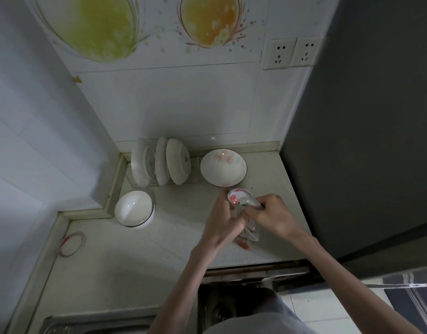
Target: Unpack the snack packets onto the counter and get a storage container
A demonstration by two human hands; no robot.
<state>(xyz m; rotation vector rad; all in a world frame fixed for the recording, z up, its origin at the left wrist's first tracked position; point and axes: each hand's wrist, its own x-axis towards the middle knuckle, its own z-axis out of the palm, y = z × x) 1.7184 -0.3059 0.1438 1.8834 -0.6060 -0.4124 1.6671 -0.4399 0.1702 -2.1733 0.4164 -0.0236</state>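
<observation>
Both my hands meet over the right part of the pale counter (125,261). My right hand (275,216) grips a white snack packet with red print (241,200), its end sticking up toward the bowl. My left hand (223,221) holds a clear plastic bag (248,233) with red and white packets showing inside it, just under the right hand. The bag rests on the counter near its front edge. No storage container is in view.
A flowered bowl (223,167) sits right behind the hands. Plates stand in a rack (159,162) in the corner, with an upturned white bowl (134,209) beside it. Rubber bands (72,243) lie left. A dark fridge (364,131) walls the right side; a sink (94,325) is at the bottom left.
</observation>
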